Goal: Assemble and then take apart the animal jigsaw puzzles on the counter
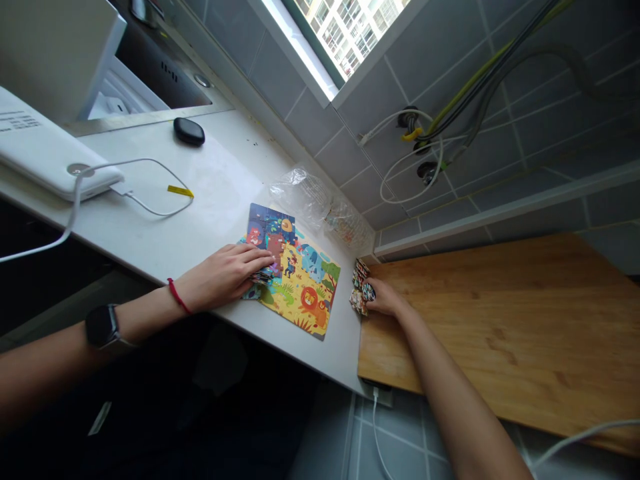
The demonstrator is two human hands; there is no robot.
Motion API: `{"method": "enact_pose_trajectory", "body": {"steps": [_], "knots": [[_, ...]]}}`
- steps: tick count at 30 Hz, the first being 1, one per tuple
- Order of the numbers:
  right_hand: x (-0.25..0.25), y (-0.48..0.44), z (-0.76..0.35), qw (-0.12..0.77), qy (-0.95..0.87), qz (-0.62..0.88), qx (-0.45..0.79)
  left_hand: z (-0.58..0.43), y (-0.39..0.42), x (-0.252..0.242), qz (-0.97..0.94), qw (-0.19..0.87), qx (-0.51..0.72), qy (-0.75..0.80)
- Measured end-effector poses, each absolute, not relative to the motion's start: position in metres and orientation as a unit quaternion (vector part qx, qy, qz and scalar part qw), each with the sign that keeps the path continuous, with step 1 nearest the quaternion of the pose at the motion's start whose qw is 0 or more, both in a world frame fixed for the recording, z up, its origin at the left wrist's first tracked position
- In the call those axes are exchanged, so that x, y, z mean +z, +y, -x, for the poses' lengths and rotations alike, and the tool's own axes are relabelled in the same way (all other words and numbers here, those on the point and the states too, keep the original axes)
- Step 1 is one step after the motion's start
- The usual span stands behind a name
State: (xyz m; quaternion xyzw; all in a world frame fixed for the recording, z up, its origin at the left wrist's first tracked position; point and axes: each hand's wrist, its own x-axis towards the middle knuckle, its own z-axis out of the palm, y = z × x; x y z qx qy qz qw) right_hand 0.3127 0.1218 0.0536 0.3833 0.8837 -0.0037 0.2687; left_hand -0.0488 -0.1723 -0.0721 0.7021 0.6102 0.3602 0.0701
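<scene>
Backed by a grey tiled wall [320, 127] and a bright window [345, 33], spread along a white counter [225, 160] and butted on the right against a wooden board [475, 313]. Centred on a jigsaw puzzle [305, 280], lying flat between both hands, just inside the counter's near edge. Resting palm-down with the left hand [233, 270] at the puzzle's left side, with fingers laid over a clump of pieces [263, 277]; cannot tell whether clasped or merely covered. Pinching with the right hand [383, 298] at loose pieces [359, 301], bunched in small stacks at the board's left edge.

Could shove the joined puzzle out of line through a sideways drag of the left hand, given so smooth a surface underneath. Could topple the stacks by pinching unevenly or brushing with a knuckle. Could lose pieces over the near edge, from working so close to it.

Made of thin, stiff card, by the look; printed yellow with lions and elephants, turning dark blue at the far left. Clear, crinkled and shapeless in the plastic bag [300, 190] on the far side; warm and grained in the board; black and rounded in the small case [189, 131] farther left.
</scene>
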Motion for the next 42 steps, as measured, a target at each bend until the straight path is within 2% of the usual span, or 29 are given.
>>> {"method": "enact_pose_trajectory", "body": {"steps": [2, 4, 8, 10, 14, 20, 24, 29, 31, 36, 42], "knots": [[0.058, 0.122, -0.314, 0.25, 0.886, -0.392, -0.006, 0.049, -0.172, -0.072, -0.705, 0.067, 0.354, 0.611], [0.067, 0.121, -0.314, 0.19, 0.884, -0.424, -0.046, 0.049, -0.173, -0.071, -0.706, 0.063, 0.353, 0.611], [0.09, 0.101, -0.31, -0.013, 0.825, -0.483, -0.294, 0.049, -0.173, -0.069, -0.708, 0.059, 0.356, 0.607], [0.102, 0.084, -0.304, -0.066, 0.774, -0.479, -0.408, 0.048, -0.173, -0.069, -0.708, 0.059, 0.353, 0.608], [0.12, 0.054, -0.292, -0.102, 0.706, -0.453, -0.535, 0.048, -0.172, -0.071, -0.708, 0.057, 0.355, 0.608], [0.135, 0.039, -0.287, -0.072, 0.706, -0.411, -0.573, 0.048, -0.173, -0.072, -0.7, 0.064, 0.37, 0.608], [0.138, 0.051, -0.295, -0.037, 0.765, -0.415, -0.492, 0.048, -0.173, -0.07, -0.703, 0.055, 0.365, 0.608], [0.109, 0.07, -0.307, 0.183, 0.896, -0.395, -0.085, 0.049, -0.173, -0.071, -0.708, 0.043, 0.367, 0.602], [0.09, 0.073, -0.31, 0.246, 0.895, -0.371, 0.01, 0.049, -0.173, -0.071, -0.706, 0.042, 0.371, 0.602], [0.058, 0.075, -0.315, 0.306, 0.873, -0.376, 0.051, 0.048, -0.174, -0.068, -0.707, 0.038, 0.37, 0.601], [0.051, 0.081, -0.322, 0.298, 0.88, -0.369, 0.013, 0.048, -0.174, -0.065, -0.711, 0.042, 0.353, 0.606]]}}
